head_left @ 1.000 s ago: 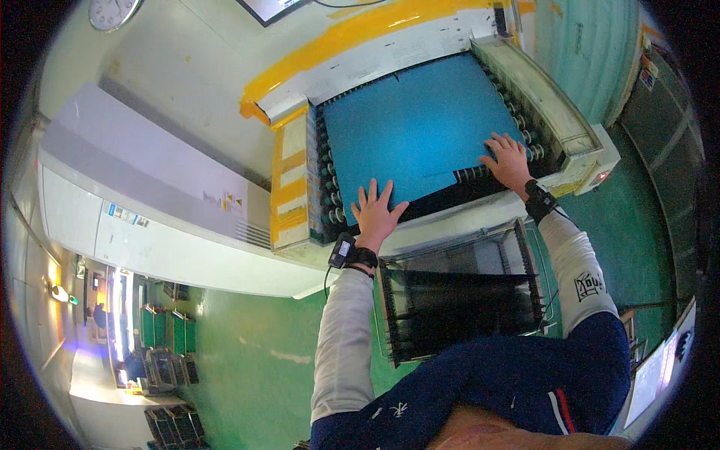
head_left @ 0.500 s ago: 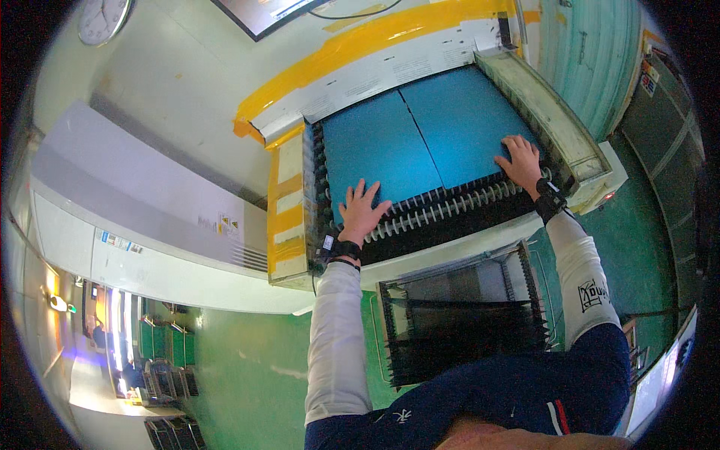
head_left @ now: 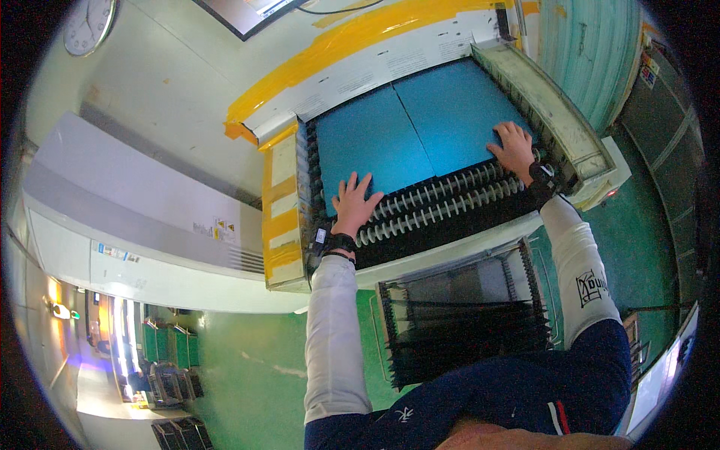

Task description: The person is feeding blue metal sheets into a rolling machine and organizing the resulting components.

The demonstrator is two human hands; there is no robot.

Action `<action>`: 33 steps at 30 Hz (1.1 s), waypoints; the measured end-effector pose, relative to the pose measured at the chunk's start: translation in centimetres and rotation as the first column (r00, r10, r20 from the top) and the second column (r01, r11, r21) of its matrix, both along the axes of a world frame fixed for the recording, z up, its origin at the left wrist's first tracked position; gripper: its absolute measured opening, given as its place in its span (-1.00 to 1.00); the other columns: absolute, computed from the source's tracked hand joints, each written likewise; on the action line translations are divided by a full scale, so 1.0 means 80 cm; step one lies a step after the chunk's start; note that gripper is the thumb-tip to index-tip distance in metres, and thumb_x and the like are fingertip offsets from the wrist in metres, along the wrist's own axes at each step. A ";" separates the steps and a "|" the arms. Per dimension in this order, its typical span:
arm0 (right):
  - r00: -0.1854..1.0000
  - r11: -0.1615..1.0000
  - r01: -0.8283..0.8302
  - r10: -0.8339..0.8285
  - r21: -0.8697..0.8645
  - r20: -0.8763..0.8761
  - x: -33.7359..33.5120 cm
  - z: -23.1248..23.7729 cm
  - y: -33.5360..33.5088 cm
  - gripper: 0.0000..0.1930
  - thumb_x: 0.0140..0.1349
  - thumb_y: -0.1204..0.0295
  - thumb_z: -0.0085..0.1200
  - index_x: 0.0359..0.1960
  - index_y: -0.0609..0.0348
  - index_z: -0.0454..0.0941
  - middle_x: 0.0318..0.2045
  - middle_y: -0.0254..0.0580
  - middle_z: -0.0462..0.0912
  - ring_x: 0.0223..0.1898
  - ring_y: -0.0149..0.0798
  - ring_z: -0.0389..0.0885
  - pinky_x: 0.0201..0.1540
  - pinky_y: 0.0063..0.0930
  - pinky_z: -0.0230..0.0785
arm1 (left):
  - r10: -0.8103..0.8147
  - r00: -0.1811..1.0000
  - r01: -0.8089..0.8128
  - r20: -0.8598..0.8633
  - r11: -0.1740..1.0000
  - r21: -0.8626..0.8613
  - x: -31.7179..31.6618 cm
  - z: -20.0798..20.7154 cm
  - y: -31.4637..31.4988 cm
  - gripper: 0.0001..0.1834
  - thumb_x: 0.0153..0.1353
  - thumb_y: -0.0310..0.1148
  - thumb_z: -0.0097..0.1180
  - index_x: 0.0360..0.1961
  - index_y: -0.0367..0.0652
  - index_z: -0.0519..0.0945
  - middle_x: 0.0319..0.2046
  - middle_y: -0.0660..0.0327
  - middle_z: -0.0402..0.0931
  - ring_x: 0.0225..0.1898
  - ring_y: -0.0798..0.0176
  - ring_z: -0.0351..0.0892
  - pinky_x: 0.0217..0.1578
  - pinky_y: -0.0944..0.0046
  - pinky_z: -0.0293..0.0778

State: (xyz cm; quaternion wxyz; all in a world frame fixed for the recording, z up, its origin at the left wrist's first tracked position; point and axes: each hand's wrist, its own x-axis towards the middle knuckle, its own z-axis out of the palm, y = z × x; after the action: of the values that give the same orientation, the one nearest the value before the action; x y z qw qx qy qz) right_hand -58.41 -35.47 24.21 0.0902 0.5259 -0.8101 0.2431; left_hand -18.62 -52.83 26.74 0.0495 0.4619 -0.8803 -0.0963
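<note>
Two flat blue panels lie side by side on a roller conveyor point(head_left: 420, 220), with a thin dark seam between them. My left hand point(head_left: 354, 204) has its fingers spread over the near left corner of the left panel point(head_left: 367, 142). At the near right corner of the right panel point(head_left: 457, 105), my right hand point(head_left: 515, 151) rests with fingers stretched out and slightly bent. Neither hand grips anything. Rows of pale roller discs show between the panels' near edge and the machine's front. Both wrists wear black bands with small devices.
Yellow-taped side wall point(head_left: 282, 214) and a pale right rail point(head_left: 544, 112) border the conveyor. Below its front stands a black slotted rack point(head_left: 465, 322) on the green floor point(head_left: 247, 360). A long white cabinet point(head_left: 150, 202) extends left; a screen point(head_left: 247, 15) hangs above.
Both panels have slid away from me along the rollers, and more roller discs show at the near edge. The seam between them has narrowed. My hands have moved along with them.
</note>
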 end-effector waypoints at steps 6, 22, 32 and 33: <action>0.998 1.000 0.029 -0.029 -0.009 -0.053 -0.012 -0.012 -0.015 -0.45 0.09 0.06 0.17 0.09 0.00 0.41 0.08 -0.16 0.41 0.19 -0.03 0.32 0.18 0.08 0.14 | -0.034 0.996 0.022 -0.083 0.989 -0.143 0.020 -0.007 0.017 -0.35 0.17 0.12 0.08 0.28 0.21 0.33 0.38 0.10 0.06 0.37 -0.19 -0.02 0.24 -0.37 -0.06; 0.500 0.570 -0.820 0.678 0.043 0.539 0.275 -0.079 0.216 -0.69 0.14 0.28 0.18 -0.12 0.14 0.56 0.00 -0.01 0.53 0.02 0.07 0.49 0.12 -0.15 0.33 | 0.319 0.828 -0.360 -0.461 0.933 0.000 0.238 -0.125 0.393 -0.76 0.12 -0.39 0.18 -0.17 -0.18 0.61 -0.20 0.04 0.56 -0.13 -0.08 0.49 -0.09 0.03 0.39; 0.652 0.397 -0.749 0.585 0.531 0.482 0.274 -0.169 0.283 -0.67 0.11 0.29 0.14 -0.12 0.17 0.56 -0.12 0.08 0.50 -0.07 0.12 0.49 -0.03 -0.06 0.39 | 0.570 0.702 -0.521 -0.427 0.820 0.238 0.217 -0.174 0.551 -0.69 0.09 -0.32 0.22 -0.12 -0.16 0.61 -0.07 0.06 0.51 0.00 -0.06 0.43 0.02 0.05 0.35; 0.653 0.401 -0.746 0.595 0.531 0.468 0.277 -0.178 0.291 -0.71 0.10 0.32 0.13 -0.17 0.17 0.58 -0.18 0.06 0.52 -0.11 0.12 0.50 -0.06 -0.05 0.38 | 0.564 0.703 -0.517 -0.433 0.824 0.234 0.217 -0.173 0.557 -0.69 0.09 -0.32 0.22 -0.12 -0.15 0.61 -0.07 0.06 0.51 0.00 -0.07 0.43 0.02 0.05 0.35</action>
State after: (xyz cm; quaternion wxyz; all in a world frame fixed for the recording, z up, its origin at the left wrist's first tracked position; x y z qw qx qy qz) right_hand -36.28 -12.20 9.98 -0.3003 0.7723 -0.5598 -0.0069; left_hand -1.27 -8.31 12.92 0.2722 0.6621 -0.6588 -0.2313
